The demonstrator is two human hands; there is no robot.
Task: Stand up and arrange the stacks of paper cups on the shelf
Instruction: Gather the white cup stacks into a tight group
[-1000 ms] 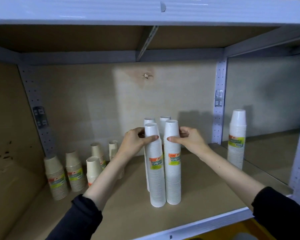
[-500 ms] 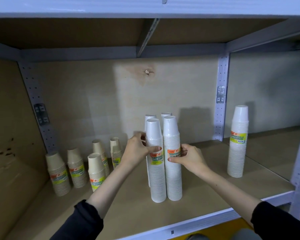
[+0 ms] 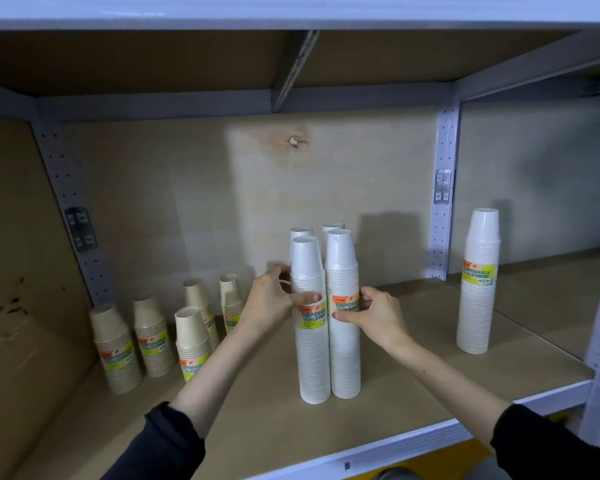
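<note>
Gripping the front-left stack (image 3: pixel 311 355), one of four tall white cup stacks standing upright and touching at the middle of the shelf (image 3: pixel 257 431), with the left hand (image 3: pixel 270 303) wrapped round at label height, thumb across the front. Clasping the front-right stack (image 3: pixel 344 355) likewise with the right hand (image 3: pixel 378 315). Judging them light, tippy and easily crushed: favouring a gentle mid-height hold. Noting five short brown stacks (image 3: pixel 152 337) at nine o'clock and a lone white stack (image 3: pixel 478 306) at three.

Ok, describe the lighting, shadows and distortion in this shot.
Head view: a brighter patch lights the back panel behind the white stacks, their shadow falling to the right; head view: wide-angle bend leans the brown stacks and left upright outward; head view: the left hand has slightly blurred fingers.
</note>
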